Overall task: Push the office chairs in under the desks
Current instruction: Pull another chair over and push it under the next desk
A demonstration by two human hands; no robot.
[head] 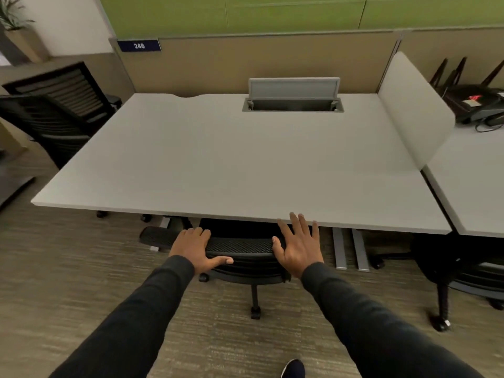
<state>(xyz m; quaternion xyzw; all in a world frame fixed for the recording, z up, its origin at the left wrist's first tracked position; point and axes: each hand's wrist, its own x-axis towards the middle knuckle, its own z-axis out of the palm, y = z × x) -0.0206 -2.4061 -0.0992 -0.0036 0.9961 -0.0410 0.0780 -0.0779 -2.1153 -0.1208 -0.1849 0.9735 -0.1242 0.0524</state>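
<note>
A black mesh office chair [242,245] stands tucked under the front edge of a pale grey desk [218,159]; only its backrest top, one armrest and part of its wheeled base show. My left hand [195,248] grips the left part of the backrest top, fingers curled over it and thumb on the near side. My right hand [298,246] lies flat against the backrest's right end, fingers spread and straight, their tips level with the desk's edge.
A second black chair [463,268] sits partly under the neighbouring desk [474,186] on the right. Another black chair [54,110] stands left of the desk. A white divider panel [414,110] separates the desks. An open cable hatch [293,99] sits at the back. My shoe [293,368] is on the carpet.
</note>
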